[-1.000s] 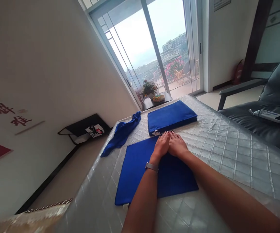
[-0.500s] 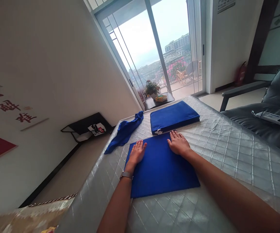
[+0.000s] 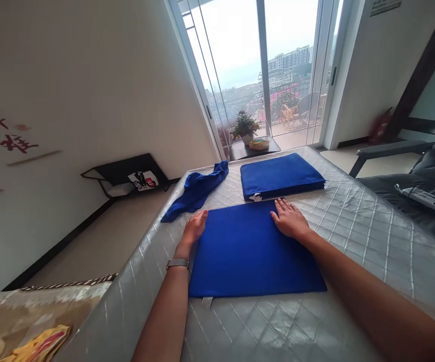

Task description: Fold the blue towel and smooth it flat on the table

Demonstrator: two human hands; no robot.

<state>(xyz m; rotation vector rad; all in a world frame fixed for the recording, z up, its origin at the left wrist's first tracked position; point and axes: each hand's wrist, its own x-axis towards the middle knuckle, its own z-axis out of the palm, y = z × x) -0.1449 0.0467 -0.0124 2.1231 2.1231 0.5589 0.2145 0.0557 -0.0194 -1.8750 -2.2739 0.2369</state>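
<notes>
A flat blue cloth (image 3: 255,256), squared off like a folded piece, lies on the silver quilted surface with a small white tag at its near left edge. At its far left corner, my left hand (image 3: 195,226) has its fingers drawn together at the edge; the fingertips are partly hidden. My right hand (image 3: 289,219) rests flat near the far right corner, fingers stretched out. Just beyond is a neat stack of folded blue cloth (image 3: 281,173), also tagged. A crumpled blue cloth (image 3: 198,188) lies to the left of the stack.
The quilted silver cover (image 3: 360,241) spreads around the cloths. A dark armchair (image 3: 390,151) with a white device (image 3: 424,197) stands at right. Beyond the far edge, a small table (image 3: 240,151) bears a potted plant (image 3: 245,125). A black rack (image 3: 126,173) is by the left wall.
My left hand has slid left from lying flat on the cloth to its far left corner, fingers now drawn in. My right hand stays flat. The view has shifted slightly.
</notes>
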